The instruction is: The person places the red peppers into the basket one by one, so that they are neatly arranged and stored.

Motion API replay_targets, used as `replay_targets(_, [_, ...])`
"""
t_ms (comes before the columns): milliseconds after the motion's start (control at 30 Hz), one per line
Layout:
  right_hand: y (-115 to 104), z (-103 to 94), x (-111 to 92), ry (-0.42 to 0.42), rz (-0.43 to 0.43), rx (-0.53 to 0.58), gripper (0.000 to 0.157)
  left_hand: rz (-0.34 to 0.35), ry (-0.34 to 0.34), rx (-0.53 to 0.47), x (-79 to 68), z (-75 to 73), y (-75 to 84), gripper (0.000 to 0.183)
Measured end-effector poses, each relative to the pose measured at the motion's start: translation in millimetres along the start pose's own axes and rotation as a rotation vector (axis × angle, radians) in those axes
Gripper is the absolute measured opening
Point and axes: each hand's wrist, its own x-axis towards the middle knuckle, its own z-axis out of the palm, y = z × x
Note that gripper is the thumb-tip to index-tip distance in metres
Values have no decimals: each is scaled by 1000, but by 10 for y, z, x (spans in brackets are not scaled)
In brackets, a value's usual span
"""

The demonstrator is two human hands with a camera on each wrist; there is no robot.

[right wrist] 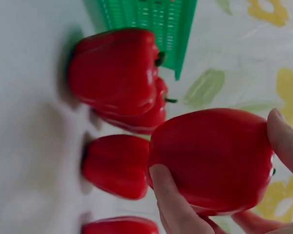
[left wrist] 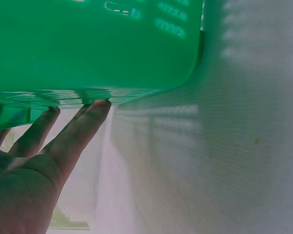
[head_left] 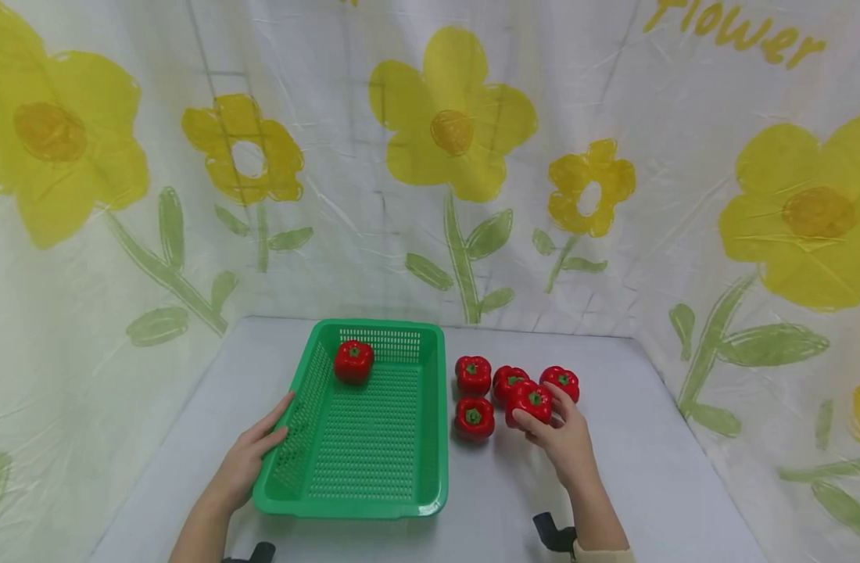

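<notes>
Holding the pepper (head_left: 527, 407) upright and raised off the table (head_left: 655, 469), at three o'clock of the basket (head_left: 363, 446). Grasping it from both sides between thumb and fingers of the right hand (head_left: 564, 439). Touching the basket at its nine o'clock with the left hand (head_left: 250, 453), using straight, unclenched fingers against the outer side. Judging from this, probably lifting one pepper out of a tight group, so best to rise straight up before any sideways swing. From the held pepper, mind the close pepper (head_left: 503, 383) toward eleven o'clock, overlapping in view; hard to tell touching from apart. Watch also for the two-o'clock pepper (head_left: 563, 379), just beside the fingertips. Leave height over the ten-o'clock pepper (head_left: 473, 376) and the nine-o'clock pepper (head_left: 474, 419), the latter a touch toward eight. Spread the grip wide and squeeze evenly, expecting a glossy, likely slippery skin. Brace the basket lightly, without tipping it. Over its side, pass high, well apart from the inside pepper (head_left: 354, 363), between its eleven and twelve o'clock.
</notes>
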Motion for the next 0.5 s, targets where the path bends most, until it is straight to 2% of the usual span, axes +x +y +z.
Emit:
replay_targets(167, [-153,67,-43,20,-18,18,99,3,5,3,-5,-11,13,55])
replay_targets(500, [-368,206,-95,2,-62,35,93,-15,-1,-3,6,-6,-2,56])
